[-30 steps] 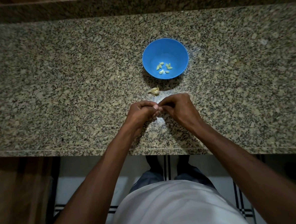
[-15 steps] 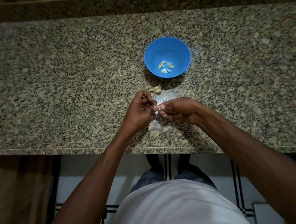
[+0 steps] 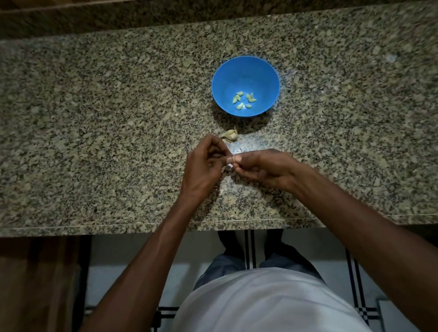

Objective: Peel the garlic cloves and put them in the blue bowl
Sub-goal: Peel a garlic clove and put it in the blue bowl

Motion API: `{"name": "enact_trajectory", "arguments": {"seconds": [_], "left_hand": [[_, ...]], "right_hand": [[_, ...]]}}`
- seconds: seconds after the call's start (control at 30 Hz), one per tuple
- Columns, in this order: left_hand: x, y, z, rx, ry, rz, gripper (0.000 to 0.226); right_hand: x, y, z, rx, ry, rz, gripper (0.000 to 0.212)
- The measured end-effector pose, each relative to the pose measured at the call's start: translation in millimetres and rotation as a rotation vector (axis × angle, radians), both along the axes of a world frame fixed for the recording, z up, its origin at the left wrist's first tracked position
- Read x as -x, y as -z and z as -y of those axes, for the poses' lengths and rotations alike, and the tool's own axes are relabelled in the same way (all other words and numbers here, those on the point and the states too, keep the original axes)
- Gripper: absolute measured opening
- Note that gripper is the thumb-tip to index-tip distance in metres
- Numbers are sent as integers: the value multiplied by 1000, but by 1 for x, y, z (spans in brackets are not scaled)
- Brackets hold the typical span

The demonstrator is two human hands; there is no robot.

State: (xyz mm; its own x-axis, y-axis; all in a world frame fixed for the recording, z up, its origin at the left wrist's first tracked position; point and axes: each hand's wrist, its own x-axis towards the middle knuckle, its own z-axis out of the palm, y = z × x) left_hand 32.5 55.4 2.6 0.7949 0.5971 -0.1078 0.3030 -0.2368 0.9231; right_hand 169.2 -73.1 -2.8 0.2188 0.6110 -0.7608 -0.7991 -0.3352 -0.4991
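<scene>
Both hands meet over the granite bench, fingertips pinching one small garlic clove between them: left hand curled on it from the left, right hand from the right. Blue bowl sits beyond them, peeled cloves inside. Garlic piece lies just past the left fingers.

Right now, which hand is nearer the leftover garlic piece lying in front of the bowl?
Left. The left hand has its fingertips almost at the garlic piece, just below it. The right hand sits lower and to the right, farther off.
</scene>
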Motion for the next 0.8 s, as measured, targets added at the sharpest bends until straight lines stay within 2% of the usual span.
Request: {"name": "enact_trajectory", "arguments": {"seconds": [0.1,0.2,0.33,0.43,0.8], "left_hand": [[-1,4,7,223,-177,3,27],[-5,3,14,442,-291,23,42],[-10,0,18,553,-358,48,55],[-10,3,17,565,-343,50,52],[-8,10,16,423,-231,29,45]], "right_hand": [[6,1,-1,22,62,315,17],[11,3,0,32,59,571,19],[18,14,-2,80,28,794,14],[18,16,0,90,26,799,12],[8,7,-2,74,17,499,13]]}}
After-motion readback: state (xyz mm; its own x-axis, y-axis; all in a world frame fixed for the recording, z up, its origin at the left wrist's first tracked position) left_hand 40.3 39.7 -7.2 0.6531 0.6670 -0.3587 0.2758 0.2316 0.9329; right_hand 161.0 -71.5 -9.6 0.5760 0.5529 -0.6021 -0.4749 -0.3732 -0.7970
